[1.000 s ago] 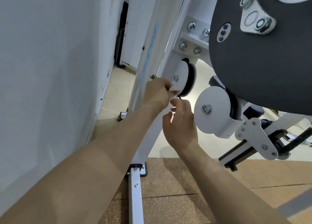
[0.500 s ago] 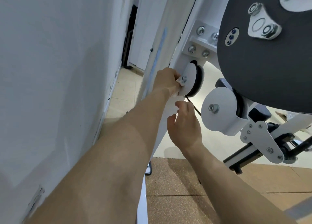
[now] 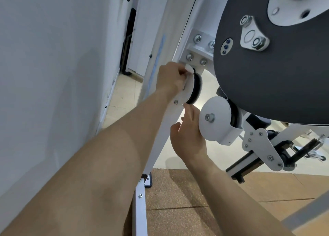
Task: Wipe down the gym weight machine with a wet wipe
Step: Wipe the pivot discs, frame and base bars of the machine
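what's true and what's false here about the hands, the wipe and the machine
1. The left hand holds the wet wipe against the top of the small pulley. True.
2. The right hand grips a spray bottle. False: it holds nothing, and its fingers are relaxed.
3. The big disc is black. True.
4. The wet wipe is blue. False: it is white.

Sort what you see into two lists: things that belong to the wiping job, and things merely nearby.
Job: left hand pinching the wet wipe; small pulley it touches; black disc of the machine; right hand.
Nearby only: wall; brown floor mat; tiled floor.
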